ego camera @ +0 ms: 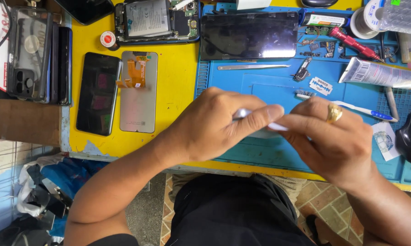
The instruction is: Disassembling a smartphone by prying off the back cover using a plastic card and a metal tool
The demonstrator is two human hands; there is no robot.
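Blue mat (260,86); thin white strip (260,120) pinched, both hands.

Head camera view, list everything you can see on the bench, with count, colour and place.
Table: one, yellow, left part.
Mat: one, blue, right part.
Dark phone: one, black, on the yellow, left.
Screen panel: one, grey with orange flex, beside the dark phone.
Open phone: one, back off, top.
Black screen: one, top of mat.
Metal bar: one, silver, below the black screen.
Toothbrush: one, white and blue, right.
Tube: one, white, right.
White strip: one, between both hands.
Left hand: pinches the strip.
Right hand: gold ring, pinches the strip.
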